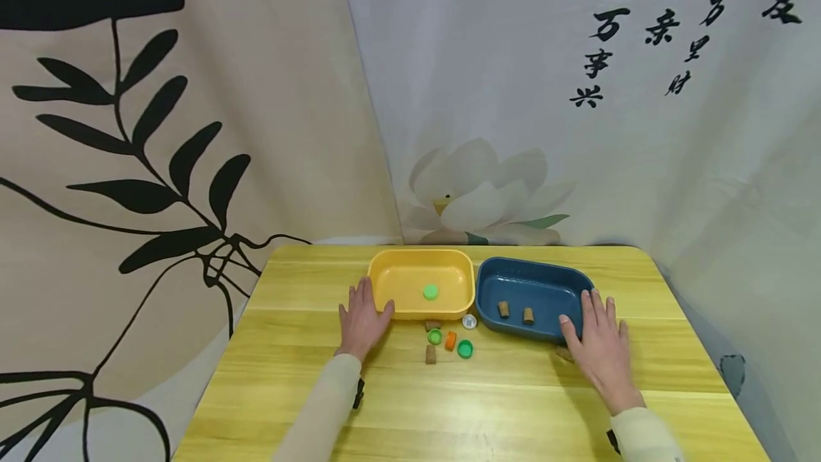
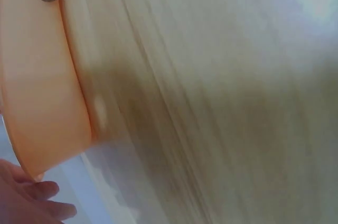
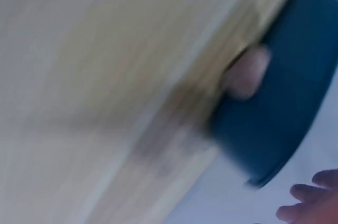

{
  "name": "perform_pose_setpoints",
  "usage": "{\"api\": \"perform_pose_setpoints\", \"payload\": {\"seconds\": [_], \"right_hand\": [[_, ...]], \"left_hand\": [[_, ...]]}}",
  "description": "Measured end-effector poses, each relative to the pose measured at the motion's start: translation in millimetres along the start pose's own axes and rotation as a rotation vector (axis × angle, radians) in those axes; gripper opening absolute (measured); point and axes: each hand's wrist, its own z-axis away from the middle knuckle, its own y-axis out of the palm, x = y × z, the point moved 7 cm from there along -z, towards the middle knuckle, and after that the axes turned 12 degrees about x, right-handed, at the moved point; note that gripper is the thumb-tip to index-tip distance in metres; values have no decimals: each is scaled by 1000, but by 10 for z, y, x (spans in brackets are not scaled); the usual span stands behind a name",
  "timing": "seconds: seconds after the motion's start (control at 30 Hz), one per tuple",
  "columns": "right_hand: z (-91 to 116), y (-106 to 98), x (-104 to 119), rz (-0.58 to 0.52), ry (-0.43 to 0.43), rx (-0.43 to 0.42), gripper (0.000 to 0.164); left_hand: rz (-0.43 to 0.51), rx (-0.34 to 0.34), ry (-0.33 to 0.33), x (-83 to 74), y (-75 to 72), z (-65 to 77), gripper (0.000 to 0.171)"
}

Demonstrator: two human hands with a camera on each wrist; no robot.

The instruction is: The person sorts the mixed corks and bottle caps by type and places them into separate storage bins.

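a: step in hand?
b: by judgement, steadying or placing of two trays, one per hand.
a: state of each?
b: left hand (image 1: 363, 319): fingers and thumb spread apart, laid at one end of yellow tray (image 1: 452, 273). right hand (image 1: 599, 344): likewise apart, laid at one end of blue tray (image 1: 551, 305). neither clamped.
a: next move?
b: judged to call for even, level pressure, or a lift of fingers without tipping.
a: looks and place?
b: just right of left hand, yellow: shallow, smooth, round-cornered; green disc (image 1: 430, 292) inside. just left of right hand, blue: dark, glossy; two brown plugs (image 1: 529, 316) inside.
a: loose lot?
b: on tabletop (image 1: 500, 405) between hands, nearer left: small caps (image 1: 465, 348), orange piece (image 1: 451, 341), brown pieces (image 1: 430, 354).
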Motion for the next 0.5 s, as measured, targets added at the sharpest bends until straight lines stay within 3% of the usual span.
{"api": "perform_pose_setpoints", "payload": {"seconds": [0.23, 0.37, 0.5], "right_hand": [[152, 137, 681, 75, -146, -125, 69], [243, 253, 1043, 84, -250, -148, 64], [293, 388, 1323, 57, -328, -116, 57]], "left_hand": [[-30, -44, 1, -10, 0, 92, 86], [-40, -27, 0, -2, 13, 98, 89], [-37, -8, 10, 8, 4, 83, 92]]}}
